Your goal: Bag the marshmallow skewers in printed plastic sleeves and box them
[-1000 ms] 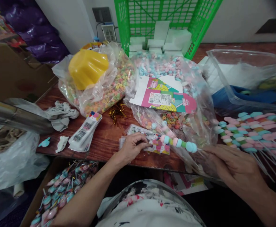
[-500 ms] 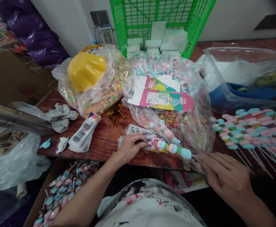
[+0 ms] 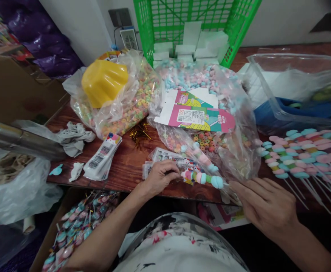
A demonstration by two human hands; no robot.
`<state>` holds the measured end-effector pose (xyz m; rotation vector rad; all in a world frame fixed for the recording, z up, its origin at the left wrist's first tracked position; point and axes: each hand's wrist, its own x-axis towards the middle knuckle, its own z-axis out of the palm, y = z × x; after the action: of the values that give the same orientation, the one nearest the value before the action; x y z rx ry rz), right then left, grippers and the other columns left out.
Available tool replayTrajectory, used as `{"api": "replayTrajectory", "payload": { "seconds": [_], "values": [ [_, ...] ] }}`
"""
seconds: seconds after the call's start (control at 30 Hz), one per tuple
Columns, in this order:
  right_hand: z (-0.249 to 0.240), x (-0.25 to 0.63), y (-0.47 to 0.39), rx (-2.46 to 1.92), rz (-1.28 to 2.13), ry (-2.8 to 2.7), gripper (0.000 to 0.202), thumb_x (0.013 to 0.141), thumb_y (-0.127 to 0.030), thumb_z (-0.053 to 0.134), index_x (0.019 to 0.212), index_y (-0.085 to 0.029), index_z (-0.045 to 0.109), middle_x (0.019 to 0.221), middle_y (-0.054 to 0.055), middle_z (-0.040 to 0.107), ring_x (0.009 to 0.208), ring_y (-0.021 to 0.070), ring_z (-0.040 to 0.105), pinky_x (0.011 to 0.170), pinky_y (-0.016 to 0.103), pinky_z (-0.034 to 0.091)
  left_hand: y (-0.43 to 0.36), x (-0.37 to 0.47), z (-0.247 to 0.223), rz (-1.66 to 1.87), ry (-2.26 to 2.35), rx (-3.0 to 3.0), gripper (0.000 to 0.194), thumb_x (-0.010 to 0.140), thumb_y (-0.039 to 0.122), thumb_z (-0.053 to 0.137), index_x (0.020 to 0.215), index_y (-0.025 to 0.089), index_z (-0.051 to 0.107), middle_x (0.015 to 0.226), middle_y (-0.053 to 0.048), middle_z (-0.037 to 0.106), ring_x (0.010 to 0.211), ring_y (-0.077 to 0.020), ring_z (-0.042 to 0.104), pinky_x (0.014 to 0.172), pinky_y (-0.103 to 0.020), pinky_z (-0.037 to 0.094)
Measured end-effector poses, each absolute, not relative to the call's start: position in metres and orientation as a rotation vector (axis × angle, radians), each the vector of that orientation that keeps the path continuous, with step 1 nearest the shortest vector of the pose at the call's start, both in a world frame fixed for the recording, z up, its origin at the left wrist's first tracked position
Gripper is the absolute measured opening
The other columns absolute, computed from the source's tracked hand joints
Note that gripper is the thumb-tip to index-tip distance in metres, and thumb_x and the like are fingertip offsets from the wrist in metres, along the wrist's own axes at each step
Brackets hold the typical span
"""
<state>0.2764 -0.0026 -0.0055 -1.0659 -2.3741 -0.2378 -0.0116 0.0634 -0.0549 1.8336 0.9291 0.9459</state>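
My right hand (image 3: 263, 204) is closed on the white stick of a marshmallow skewer (image 3: 202, 177), its pink and blue marshmallows threaded with small coloured rings. The skewer lies nearly level above the table's front edge, tip to the left. Around that tip is a clear printed bag (image 3: 187, 175), which my left hand (image 3: 162, 175) pinches between thumb and fingers; how far the bag reaches along the skewer is hard to see. More printed bags (image 3: 165, 155) lie flat just behind my left hand. Another marshmallow skewer (image 3: 201, 155) rests behind the held one.
Many skewers (image 3: 304, 153) lie at the right, sticks forward. Left are a stack of printed bags (image 3: 103, 156), gold twist ties (image 3: 138, 134) and a metal cylinder (image 3: 20, 139). Bags of ring candy (image 3: 143, 102) and a green crate (image 3: 230, 41) stand behind. Wrapped skewers (image 3: 80, 226) fill a box below.
The skewer and my right hand have shifted left, bringing the tip deeper into the printed bag. My left hand has moved slightly right. The view has tilted a little.
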Motion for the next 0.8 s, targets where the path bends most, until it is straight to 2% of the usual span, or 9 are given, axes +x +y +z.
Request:
{"api": "replayTrajectory", "payload": {
  "seconds": [0.13,0.27,0.37,0.47,0.53,0.63,0.7,0.8],
  "values": [
    [-0.006,0.27,0.002,-1.031,-0.224,-2.372,0.03,0.081,-0.004,0.05,0.105,-0.016,0.063,0.083,0.007,0.069,0.075,0.0174,0.06,0.07,0.032,0.043,0.06,-0.014,-0.05,0.969,0.943,1.967,0.011,0.083,0.02,0.062,0.073,0.016,0.065,0.073,-0.003,0.062,0.072,-0.0143,0.058,0.069,-0.027,0.046],
    [0.0,0.269,0.006,-1.027,-0.162,-2.356,0.031,0.081,-0.003,0.049,0.107,-0.017,0.062,0.084,0.005,0.069,0.073,0.0162,0.06,0.069,0.031,0.044,0.059,-0.018,-0.036,0.975,1.091,2.32,0.009,0.086,0.023,0.057,0.086,0.017,0.064,0.099,-0.009,0.06,0.098,-0.0222,0.054,0.089,-0.04,0.042],
    [0.004,0.27,0.007,-1.009,-0.177,-2.313,0.029,0.081,-0.004,0.051,0.104,-0.018,0.062,0.082,0.004,0.07,0.074,0.0163,0.061,0.068,0.03,0.045,0.057,-0.015,-0.028,0.903,0.989,2.465,0.029,0.089,0.033,0.054,0.112,0.016,0.055,0.118,-0.015,0.055,0.113,-0.0258,0.046,0.097,-0.046,0.038],
    [0.004,0.269,0.006,-0.987,-0.188,-2.323,0.029,0.081,-0.004,0.051,0.105,-0.017,0.061,0.083,0.005,0.069,0.075,0.0166,0.061,0.068,0.031,0.044,0.054,-0.009,-0.027,0.721,0.924,2.563,0.057,0.083,0.051,0.057,0.124,0.013,0.046,0.114,-0.016,0.055,0.107,-0.0272,0.047,0.095,-0.046,0.038],
    [0.005,0.266,0.006,-0.969,-0.195,-2.337,0.029,0.082,-0.004,0.05,0.106,-0.016,0.06,0.083,0.005,0.069,0.075,0.0165,0.06,0.068,0.031,0.043,0.051,-0.004,-0.027,0.594,0.939,2.596,0.056,0.081,0.052,0.059,0.119,0.012,0.049,0.106,-0.014,0.057,0.1,-0.0267,0.048,0.091,-0.045,0.039],
    [0.009,0.263,0.008,-0.933,-0.24,-2.358,0.029,0.083,-0.003,0.047,0.105,-0.016,0.06,0.082,0.005,0.068,0.074,0.0164,0.058,0.067,0.031,0.04,0.049,0.001,-0.025,0.506,0.982,2.583,0.03,0.088,0.04,0.054,0.103,0.014,0.054,0.097,-0.011,0.057,0.092,-0.024,0.049,0.083,-0.039,0.041],
    [0.013,0.262,0.01,-0.875,-0.284,-2.397,0.028,0.084,-0.004,0.045,0.103,-0.015,0.061,0.082,0.006,0.067,0.073,0.0169,0.057,0.067,0.032,0.039,0.048,0.005,-0.022,0.468,0.991,2.529,0.021,0.09,0.034,0.052,0.095,0.015,0.054,0.094,-0.01,0.057,0.088,-0.0221,0.051,0.078,-0.035,0.042],
    [0.018,0.261,0.016,-0.775,-0.306,-2.455,0.026,0.085,-0.005,0.042,0.1,-0.014,0.061,0.079,0.006,0.065,0.072,0.0171,0.054,0.064,0.032,0.038,0.047,0.012,-0.013,0.39,0.973,2.392,0.025,0.086,0.039,0.058,0.093,0.015,0.054,0.093,-0.008,0.059,0.084,-0.0204,0.055,0.073,-0.031,0.044]
  ]
}}
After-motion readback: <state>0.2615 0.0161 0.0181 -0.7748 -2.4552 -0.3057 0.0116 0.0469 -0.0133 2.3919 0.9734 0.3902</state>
